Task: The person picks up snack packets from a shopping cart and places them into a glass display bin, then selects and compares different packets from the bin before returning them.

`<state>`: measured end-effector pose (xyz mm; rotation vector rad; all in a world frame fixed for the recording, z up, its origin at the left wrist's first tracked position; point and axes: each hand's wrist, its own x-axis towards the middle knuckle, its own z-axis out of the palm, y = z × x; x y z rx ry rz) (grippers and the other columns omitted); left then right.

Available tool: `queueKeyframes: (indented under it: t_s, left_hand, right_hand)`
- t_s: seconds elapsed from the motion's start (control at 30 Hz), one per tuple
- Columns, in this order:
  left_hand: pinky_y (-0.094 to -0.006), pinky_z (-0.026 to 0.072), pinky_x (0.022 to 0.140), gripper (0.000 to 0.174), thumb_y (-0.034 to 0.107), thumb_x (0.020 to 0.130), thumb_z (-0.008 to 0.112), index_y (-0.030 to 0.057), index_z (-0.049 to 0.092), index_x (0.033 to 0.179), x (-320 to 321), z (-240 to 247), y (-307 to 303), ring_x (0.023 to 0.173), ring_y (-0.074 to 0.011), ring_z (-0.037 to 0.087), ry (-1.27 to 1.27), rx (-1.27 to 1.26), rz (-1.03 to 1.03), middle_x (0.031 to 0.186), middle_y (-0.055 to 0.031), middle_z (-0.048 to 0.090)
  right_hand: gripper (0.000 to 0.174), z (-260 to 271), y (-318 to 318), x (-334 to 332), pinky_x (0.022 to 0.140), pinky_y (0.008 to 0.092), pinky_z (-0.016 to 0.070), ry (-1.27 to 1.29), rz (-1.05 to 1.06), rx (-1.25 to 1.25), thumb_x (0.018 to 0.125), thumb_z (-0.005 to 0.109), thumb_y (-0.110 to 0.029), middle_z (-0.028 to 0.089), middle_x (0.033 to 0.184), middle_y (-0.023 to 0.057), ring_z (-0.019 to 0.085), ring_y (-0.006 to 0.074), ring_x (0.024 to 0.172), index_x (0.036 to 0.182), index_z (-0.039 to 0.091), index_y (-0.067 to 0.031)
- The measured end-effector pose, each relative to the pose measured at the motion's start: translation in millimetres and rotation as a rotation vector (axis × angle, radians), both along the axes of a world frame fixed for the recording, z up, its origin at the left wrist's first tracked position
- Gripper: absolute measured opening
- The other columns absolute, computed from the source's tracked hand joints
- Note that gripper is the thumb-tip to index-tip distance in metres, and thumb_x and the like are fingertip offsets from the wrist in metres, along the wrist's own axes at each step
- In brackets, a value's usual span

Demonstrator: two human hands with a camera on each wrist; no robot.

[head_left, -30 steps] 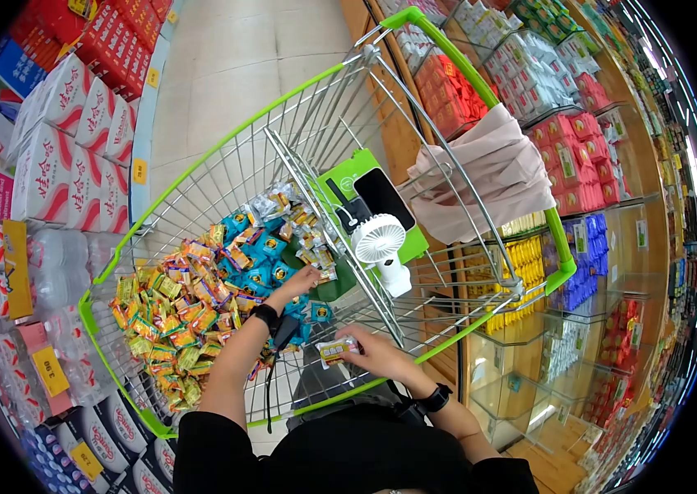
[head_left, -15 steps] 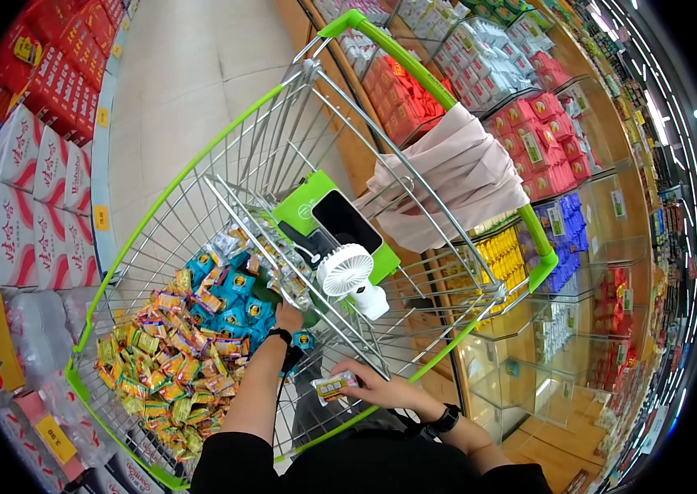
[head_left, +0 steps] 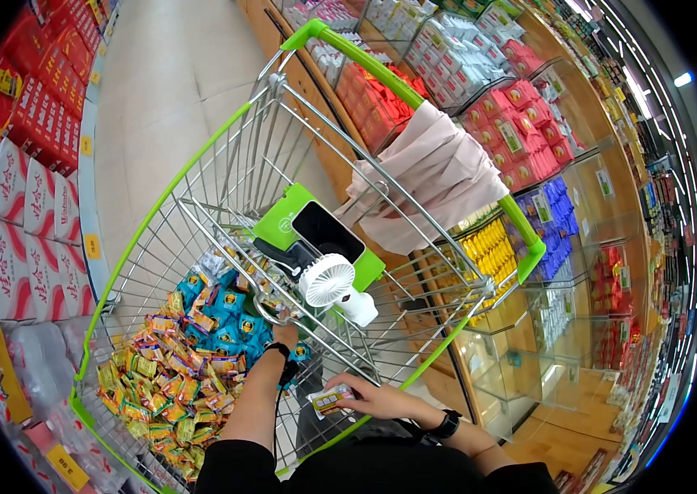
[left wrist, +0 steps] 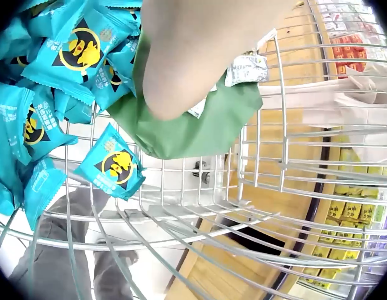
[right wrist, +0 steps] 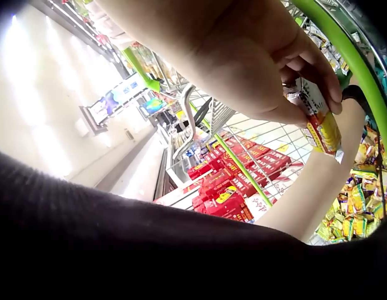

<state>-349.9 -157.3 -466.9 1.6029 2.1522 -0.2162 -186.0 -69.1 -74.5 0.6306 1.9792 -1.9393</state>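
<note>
My right hand (head_left: 383, 400) pinches a small wrapped snack packet (head_left: 329, 400) between thumb and fingers, near the cart's green-trimmed side. The packet is white and yellow in the right wrist view. My left hand (head_left: 285, 334) reaches down into the shopping cart, beside blue snack packets (head_left: 229, 325) with a round yellow-on-black emblem. In the left wrist view the hand (left wrist: 187, 56) lies over a green cloth bag (left wrist: 171, 134), next to small silvery packets (left wrist: 246, 69). Its fingertips are hidden, and I cannot tell whether they grip anything.
Orange and yellow snack packets (head_left: 171, 383) heap the cart's left part. A white handheld fan (head_left: 330, 281), a phone (head_left: 328, 229) and a green panel sit on the cart's fold-down section. Pink cloth (head_left: 431, 185) drapes over the handle. Shelved packets (head_left: 517, 132) line the right; boxed drinks (head_left: 11, 267) stand left.
The view has shifted, so the cart sits further left in it. My left hand has reached deeper beside the fold-down section, its fingers now hidden. My right hand keeps holding the packet.
</note>
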Motion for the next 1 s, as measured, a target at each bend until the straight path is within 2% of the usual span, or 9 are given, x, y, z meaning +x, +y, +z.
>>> queueKeyframes:
  t_s: [0.03,0.1,0.23,0.27,0.4,0.47,0.63,0.77,1.0]
  left_hand:
    - [-0.0413,0.0274,0.096,0.032,0.015,0.083,0.039,0.0018,0.055,0.107,5.0,-41.0,-9.5,0.116,-0.0317,0.034,-0.489,0.249,0.466,0.12,-0.0169,0.044]
    - [-0.0441,0.0271,0.095,0.032,0.016,0.081,0.04,0.0016,0.056,0.105,-3.0,20.1,2.9,0.115,-0.0327,0.034,-0.338,0.067,0.234,0.12,-0.0173,0.044]
    - [-0.0493,0.0264,0.093,0.035,0.019,0.077,0.043,-0.0005,0.057,0.103,-3.3,51.4,7.9,0.116,-0.037,0.03,-0.207,-0.139,-0.04,0.121,-0.0212,0.041]
    - [-0.0485,0.0269,0.092,0.035,0.019,0.078,0.043,-0.0007,0.057,0.103,2.3,7.7,0.2,0.115,-0.0364,0.029,-0.159,-0.11,-0.137,0.121,-0.0222,0.038]
    - [-0.0436,0.0348,0.087,0.034,0.026,0.078,0.046,0.0093,0.057,0.106,-1.1,46.8,5.4,0.109,-0.0372,0.035,-0.353,-0.234,-0.107,0.114,-0.0227,0.041]
    - [-0.0457,0.0356,0.087,0.034,0.027,0.078,0.046,0.009,0.058,0.104,-4.3,102.3,15.9,0.108,-0.0398,0.035,-0.616,-0.375,0.228,0.116,-0.0227,0.041]
    - [-0.0393,0.0443,0.073,0.039,0.034,0.077,0.047,0.0002,0.061,0.091,-14.1,49.9,-6.8,0.08,-0.0355,0.058,-0.729,-0.316,0.102,0.09,-0.0252,0.059]
    - [-0.0329,0.0392,0.05,0.028,0.037,0.072,0.057,0.0108,0.065,0.077,-22.4,129.5,-14.7,0.062,-0.0168,0.048,-0.821,-0.448,0.386,0.071,-0.0037,0.056]
    - [-0.0339,0.045,0.069,0.041,0.039,0.078,0.053,0.0118,0.057,0.107,-33.1,146.4,-42.0,0.09,-0.0204,0.051,-1.055,-0.307,0.595,0.105,-0.0073,0.054]
  right_hand:
    - [0.032,2.6,0.9,-0.2,0.059,0.0264,0.0405,0.003,-0.006,0.002,0.087,0.049,-0.024,0.051,0.075,0.0054,0.051,0.015,0.065,0.116,0.037,-0.0165]
    - [0.032,11.1,4.3,-2.3,0.075,0.0253,0.0407,-0.209,0.025,-0.149,0.087,0.05,-0.02,0.05,0.106,0.0054,0.051,0.0133,0.089,0.116,0.04,-0.0105]
    - [0.032,15.2,2.8,-1.9,0.073,0.0266,0.0416,-0.163,0.058,-0.063,0.086,0.05,-0.02,0.052,0.102,0.0062,0.052,0.0141,0.085,0.115,0.041,-0.0109]
    - [0.032,15.4,2.6,-1.1,0.072,0.0275,0.0418,-0.128,0.067,-0.047,0.086,0.051,-0.02,0.053,0.099,0.007,0.053,0.0153,0.084,0.115,0.041,-0.0111]
    - [0.031,18.2,-1.1,2.0,0.055,0.0322,0.0413,0.119,0.034,0.064,0.084,0.052,-0.021,0.054,0.072,0.0109,0.055,0.0237,0.061,0.112,0.039,-0.0147]
    - [0.03,27.6,0.6,2.2,0.056,0.0327,0.0415,0.112,0.037,0.059,0.084,0.051,-0.021,0.054,0.073,0.0112,0.056,0.0242,0.063,0.112,0.04,-0.0142]
    - [0.028,34.1,-1.9,7.8,0.059,0.0338,0.0419,0.243,-0.011,0.082,0.084,0.051,-0.019,0.055,0.075,0.0121,0.056,0.0247,0.068,0.11,0.041,-0.0133]
    - [0.029,43.4,-3.1,16.1,0.061,0.0334,0.0419,0.297,0.046,0.08,0.083,0.052,-0.018,0.053,0.076,0.0114,0.055,0.0244,0.069,0.11,0.04,-0.0135]
    - [0.035,64.4,4.8,38.0,0.068,0.0305,0.0418,0.277,0.137,0.142,0.084,0.052,-0.019,0.055,0.089,0.0097,0.054,0.0201,0.08,0.117,0.04,-0.0117]
